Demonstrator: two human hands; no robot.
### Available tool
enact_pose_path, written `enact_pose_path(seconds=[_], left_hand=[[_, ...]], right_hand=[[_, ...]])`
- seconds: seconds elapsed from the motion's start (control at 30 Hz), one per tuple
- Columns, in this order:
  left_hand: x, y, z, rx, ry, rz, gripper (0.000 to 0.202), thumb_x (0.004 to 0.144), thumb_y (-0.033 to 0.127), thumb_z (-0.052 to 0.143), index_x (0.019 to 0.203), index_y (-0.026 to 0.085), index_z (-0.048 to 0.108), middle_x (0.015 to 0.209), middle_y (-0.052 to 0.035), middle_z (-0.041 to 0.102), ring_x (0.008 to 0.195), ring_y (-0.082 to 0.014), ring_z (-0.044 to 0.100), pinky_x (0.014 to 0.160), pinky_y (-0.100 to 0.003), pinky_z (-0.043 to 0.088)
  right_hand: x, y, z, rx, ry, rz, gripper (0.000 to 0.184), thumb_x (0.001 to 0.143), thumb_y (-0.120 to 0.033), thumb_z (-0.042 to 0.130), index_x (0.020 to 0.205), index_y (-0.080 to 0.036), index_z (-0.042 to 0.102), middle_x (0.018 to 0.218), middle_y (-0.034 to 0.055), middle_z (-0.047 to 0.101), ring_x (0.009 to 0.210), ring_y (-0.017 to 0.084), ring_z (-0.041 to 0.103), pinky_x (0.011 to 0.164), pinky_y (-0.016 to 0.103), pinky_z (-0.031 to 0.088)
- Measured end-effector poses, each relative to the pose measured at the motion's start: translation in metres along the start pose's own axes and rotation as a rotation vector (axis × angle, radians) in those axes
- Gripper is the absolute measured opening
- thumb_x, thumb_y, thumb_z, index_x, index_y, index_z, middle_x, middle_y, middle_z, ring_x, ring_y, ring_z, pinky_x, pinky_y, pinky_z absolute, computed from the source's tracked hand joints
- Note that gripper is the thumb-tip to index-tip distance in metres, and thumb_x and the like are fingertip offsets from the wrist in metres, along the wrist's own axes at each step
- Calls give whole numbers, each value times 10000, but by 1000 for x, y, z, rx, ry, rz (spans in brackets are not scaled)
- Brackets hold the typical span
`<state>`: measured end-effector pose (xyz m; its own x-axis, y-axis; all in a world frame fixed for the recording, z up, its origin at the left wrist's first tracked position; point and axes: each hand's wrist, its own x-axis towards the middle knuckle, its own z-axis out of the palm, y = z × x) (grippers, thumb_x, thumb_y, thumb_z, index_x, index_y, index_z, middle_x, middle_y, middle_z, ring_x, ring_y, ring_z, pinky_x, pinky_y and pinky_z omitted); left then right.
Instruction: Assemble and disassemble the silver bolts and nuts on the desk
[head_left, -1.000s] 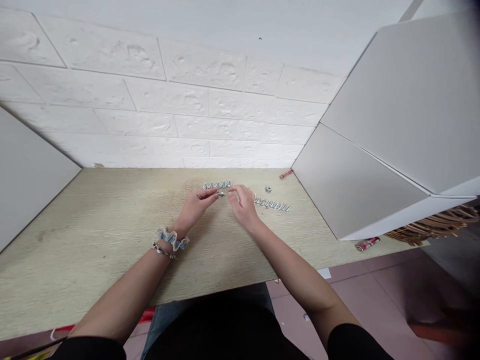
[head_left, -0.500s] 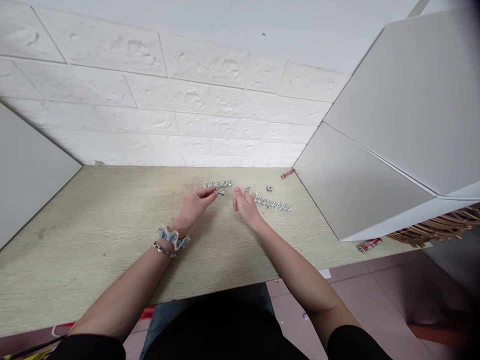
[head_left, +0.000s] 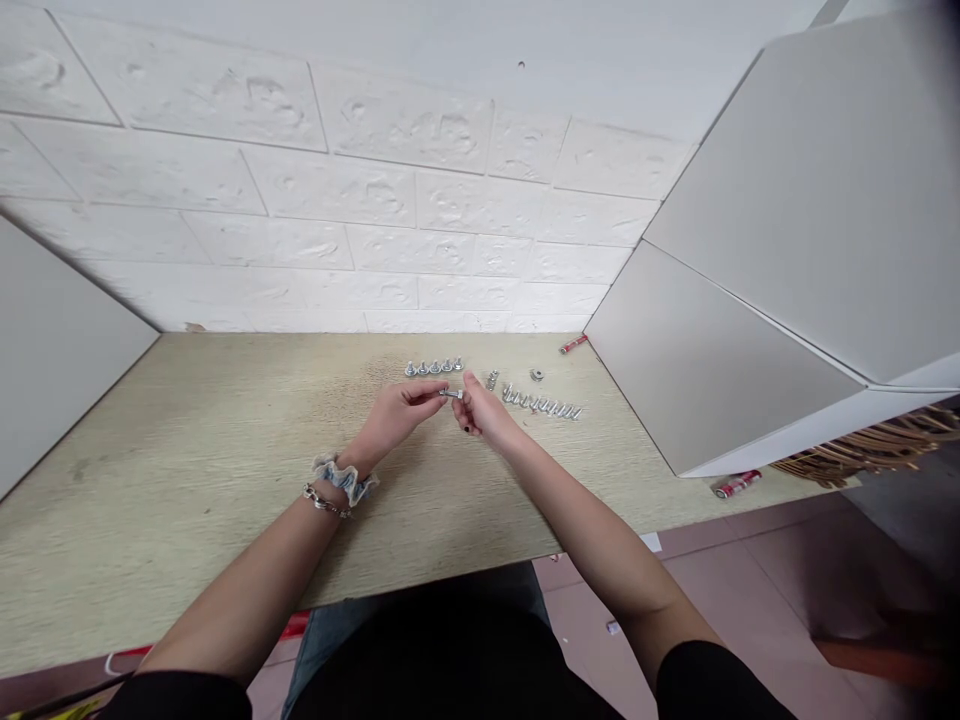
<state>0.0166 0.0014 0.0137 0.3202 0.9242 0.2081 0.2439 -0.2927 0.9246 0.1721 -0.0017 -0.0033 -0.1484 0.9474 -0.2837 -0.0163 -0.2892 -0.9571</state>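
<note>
Between my two hands a small silver bolt lies level over the table. The thumb and fingertips of my left hand pinch its left end. My right hand has its fingers curled round the right end, its thumb pointing up. Behind the hands stands a short row of bolts with washers, heads down. Right of my right hand, a row of loose bolts lies slanted. A small cluster of nuts sits just behind that hand, and a little stack of washers lies farther right.
The wooden tabletop runs back to a white brick-patterned wall. A grey-white cabinet bounds the right side, a pale panel the left. Red batteries lie by the cabinet, one at the back, one in front.
My right hand has come left and closed on the bolt's right end. The left hand has moved slightly right with the bolt. The view has shifted a little.
</note>
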Motion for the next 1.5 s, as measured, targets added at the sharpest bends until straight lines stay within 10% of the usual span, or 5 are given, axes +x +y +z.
enact_pose_path(seconds=[0.6, 0.83, 1.13, 1.5], left_hand=[[6, -3, -1, -277, -12, -234, 348, 671, 407, 674, 935, 182, 703, 969, -56, 694, 975, -231, 598, 952, -389, 411], [7, -12, -1, -454, 62, -336, 359, 624, 384, 714, 896, 150, 700, 934, -85, 692, 899, -203, 619, 923, -357, 444], [5, 0, -1, -90, 69, -179, 311, 669, 385, 672, 921, 206, 708, 974, -41, 695, 1000, -251, 586, 925, -370, 402], [6, -2, -4, -37, -20, -120, 278, 695, 388, 641, 908, 226, 711, 974, -13, 696, 975, -236, 592, 894, -341, 415]], right_hand=[[1, 1, 1, -14, 83, -406, 221, 614, -302, 660, 768, -187, 551, 677, -26, 581, 638, 101, 542, 621, 240, 430], [2, 3, 3, 21, 166, -381, 303, 602, -246, 628, 860, -215, 471, 772, -38, 569, 673, 96, 562, 636, 234, 445], [7, 10, 3, -22, -47, -88, 579, 761, -724, 280, 561, -194, 398, 407, -53, 373, 332, 70, 388, 334, 205, 242], [0, -4, -4, -58, 2, -114, 349, 707, -499, 601, 642, -173, 492, 500, -35, 515, 419, 73, 488, 396, 196, 360]])
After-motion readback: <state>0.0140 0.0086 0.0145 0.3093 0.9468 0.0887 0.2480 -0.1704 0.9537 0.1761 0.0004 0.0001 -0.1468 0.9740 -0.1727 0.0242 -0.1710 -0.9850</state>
